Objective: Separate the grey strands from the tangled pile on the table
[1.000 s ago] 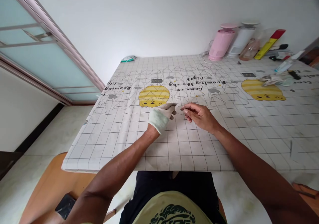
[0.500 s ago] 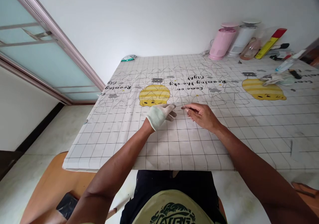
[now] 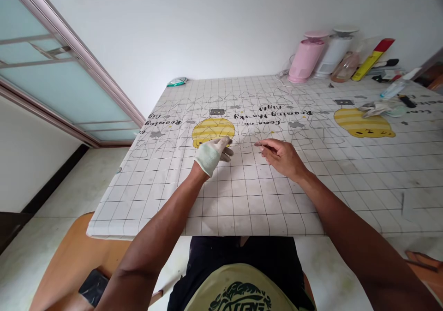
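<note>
My left hand [image 3: 212,154] wears a white knit glove with grey fingertips and hovers over the grid-printed tablecloth [image 3: 249,200], at the lower edge of a yellow striped bear print [image 3: 212,130]. No object shows in it. My bare right hand [image 3: 280,156] pinches a thin dark item [image 3: 258,143] between thumb and forefinger; its exact kind is too small to tell. A short gap separates the two hands.
A pink container [image 3: 306,57], a white container [image 3: 332,55] and a yellow-and-red package [image 3: 372,59] stand along the far wall. A crumpled cloth [image 3: 377,109] lies at the far right. A glass sliding door [image 3: 51,71] is at left, and a wooden chair [image 3: 69,265] at lower left.
My left hand has moved left and slightly toward me, widening the gap between the hands. My right hand has stayed nearly in place, still pinching the thin item.
</note>
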### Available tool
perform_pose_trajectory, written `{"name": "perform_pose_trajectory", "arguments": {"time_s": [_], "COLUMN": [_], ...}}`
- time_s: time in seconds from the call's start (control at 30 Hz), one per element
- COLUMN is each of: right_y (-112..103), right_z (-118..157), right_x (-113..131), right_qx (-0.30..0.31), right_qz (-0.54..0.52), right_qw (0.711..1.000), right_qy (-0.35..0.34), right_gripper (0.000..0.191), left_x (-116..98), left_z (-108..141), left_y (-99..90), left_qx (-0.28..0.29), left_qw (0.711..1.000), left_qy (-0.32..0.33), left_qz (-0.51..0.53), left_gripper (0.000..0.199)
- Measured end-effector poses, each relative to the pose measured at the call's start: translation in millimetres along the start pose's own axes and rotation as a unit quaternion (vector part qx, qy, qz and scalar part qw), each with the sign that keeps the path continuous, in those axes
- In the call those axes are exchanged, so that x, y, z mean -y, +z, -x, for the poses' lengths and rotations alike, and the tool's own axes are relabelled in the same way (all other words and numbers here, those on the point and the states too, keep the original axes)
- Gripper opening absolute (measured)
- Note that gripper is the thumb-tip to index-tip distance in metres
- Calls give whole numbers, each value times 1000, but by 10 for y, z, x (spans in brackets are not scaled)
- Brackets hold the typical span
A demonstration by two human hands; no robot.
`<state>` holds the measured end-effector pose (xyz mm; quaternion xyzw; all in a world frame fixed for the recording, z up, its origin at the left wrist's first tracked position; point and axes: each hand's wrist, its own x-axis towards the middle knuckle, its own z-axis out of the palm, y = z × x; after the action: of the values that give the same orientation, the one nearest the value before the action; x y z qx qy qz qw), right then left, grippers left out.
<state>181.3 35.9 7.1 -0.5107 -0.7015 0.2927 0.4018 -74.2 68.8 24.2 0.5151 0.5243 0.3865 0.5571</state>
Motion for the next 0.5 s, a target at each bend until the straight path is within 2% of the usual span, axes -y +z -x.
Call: {"name": "perform_pose_trajectory", "arguments": {"time_s": [0.07,0.13,0.23,0.33,0.5], "right_y": [-25,-37,-15,26,28], "right_z": [-5,-3,10,20,13], "right_x": [-11,-13,-9,-11,-1], "right_qx": [28,89,184,218,175], "right_qz": [5,11,23,29,13], "right_qw": [999,995,981,975,983], "right_qy": [29,51,50,42,62], "right_gripper": [33,35,33,30,29], "left_x": [-50,-92,-133,-142,-100], "left_z": [-13,-18,0,41,74], "left_y": [-94,-183,-228,-128,102], "left_qx": [-72,-130,-179,-165,-62], "left_qw": [996,987,975,976,978], "left_qy": [41,82,113,91,40], "left_qz": [-26,-38,-61,-109,-194], "left_gripper": [39,39,36,35,36]}}
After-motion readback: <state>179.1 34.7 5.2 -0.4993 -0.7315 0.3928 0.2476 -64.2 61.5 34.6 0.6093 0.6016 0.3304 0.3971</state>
